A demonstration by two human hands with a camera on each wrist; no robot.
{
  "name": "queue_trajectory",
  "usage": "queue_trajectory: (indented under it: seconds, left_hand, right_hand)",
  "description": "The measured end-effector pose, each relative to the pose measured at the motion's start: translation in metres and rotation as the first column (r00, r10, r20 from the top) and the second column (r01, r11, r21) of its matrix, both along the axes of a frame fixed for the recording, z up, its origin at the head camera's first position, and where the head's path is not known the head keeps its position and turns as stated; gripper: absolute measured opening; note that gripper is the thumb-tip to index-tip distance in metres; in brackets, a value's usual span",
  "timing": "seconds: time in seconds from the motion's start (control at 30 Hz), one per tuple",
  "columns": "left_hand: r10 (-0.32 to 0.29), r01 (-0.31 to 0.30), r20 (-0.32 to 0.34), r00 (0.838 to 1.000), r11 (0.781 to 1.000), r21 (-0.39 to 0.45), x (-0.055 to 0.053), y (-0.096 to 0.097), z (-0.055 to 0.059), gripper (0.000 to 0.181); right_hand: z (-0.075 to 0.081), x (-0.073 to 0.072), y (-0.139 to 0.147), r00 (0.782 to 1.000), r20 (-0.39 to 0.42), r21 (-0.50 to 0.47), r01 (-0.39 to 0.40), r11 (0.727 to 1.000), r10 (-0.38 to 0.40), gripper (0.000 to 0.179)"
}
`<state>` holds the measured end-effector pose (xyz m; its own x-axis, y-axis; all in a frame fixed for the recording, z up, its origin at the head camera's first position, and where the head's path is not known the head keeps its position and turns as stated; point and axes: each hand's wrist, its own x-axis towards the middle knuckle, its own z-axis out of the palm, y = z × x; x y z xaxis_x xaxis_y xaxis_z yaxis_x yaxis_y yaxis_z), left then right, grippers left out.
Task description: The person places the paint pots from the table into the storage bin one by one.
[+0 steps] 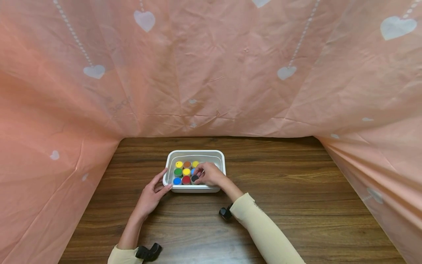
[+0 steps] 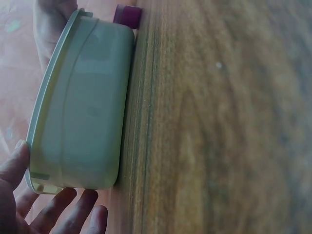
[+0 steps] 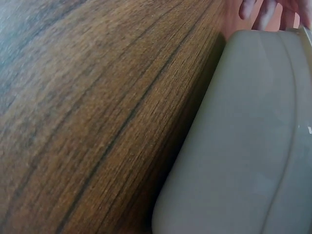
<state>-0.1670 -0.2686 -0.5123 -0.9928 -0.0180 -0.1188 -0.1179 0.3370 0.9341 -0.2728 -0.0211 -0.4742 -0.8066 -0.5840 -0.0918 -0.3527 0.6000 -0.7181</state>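
Note:
A white plastic tub [image 1: 196, 190] stands on the wooden table, holding several small paint pots in rows. Their lids are yellow, brown, green, blue, red and black. My left hand [image 1: 151, 194] holds the tub's front left corner, thumb at the front rim and fingers along the left side. In the left wrist view, the left thumb [image 2: 15, 163] touches the rim while the fingers spread by the end wall. My right hand [image 1: 210, 174] reaches inside, its fingertips pinching the black-lidded paint pot [image 1: 195, 179] in the front row. That hand partly covers a blue-lidded pot [image 1: 192, 172] behind it.
Brown wood-grain table [image 1: 280, 190] surrounds the tub. A pink cloth [image 1: 211, 73] with white hearts hangs at the back and both sides. Black devices sit on the left wrist [image 1: 149, 252] and the right wrist [image 1: 225, 212].

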Motion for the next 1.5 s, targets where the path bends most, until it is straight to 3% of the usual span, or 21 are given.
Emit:
queue_trajectory:
  seconds: [0.4,0.97,1.5]
  left_hand:
    - [-0.007,0.007,0.004,1.000,1.000,-0.005,0.000,-0.001,0.000,0.070]
    - [-0.001,0.001,0.004,1.000,1.000,-0.008,-0.001,-0.002,-0.001,0.070]
    - [-0.004,0.004,0.006,1.000,1.000,-0.005,0.000,-0.001,0.001,0.070]
  right_hand:
    - [-0.004,-0.001,-0.002,0.999,-0.041,0.066,-0.006,0.998,0.009,0.023]
    - [-0.003,-0.003,-0.003,1.000,-0.028,0.092,0.016,0.996,-0.013,0.022]
    - [0.013,0.001,0.009,0.999,-0.040,0.003,0.013,1.000,-0.012,0.024]
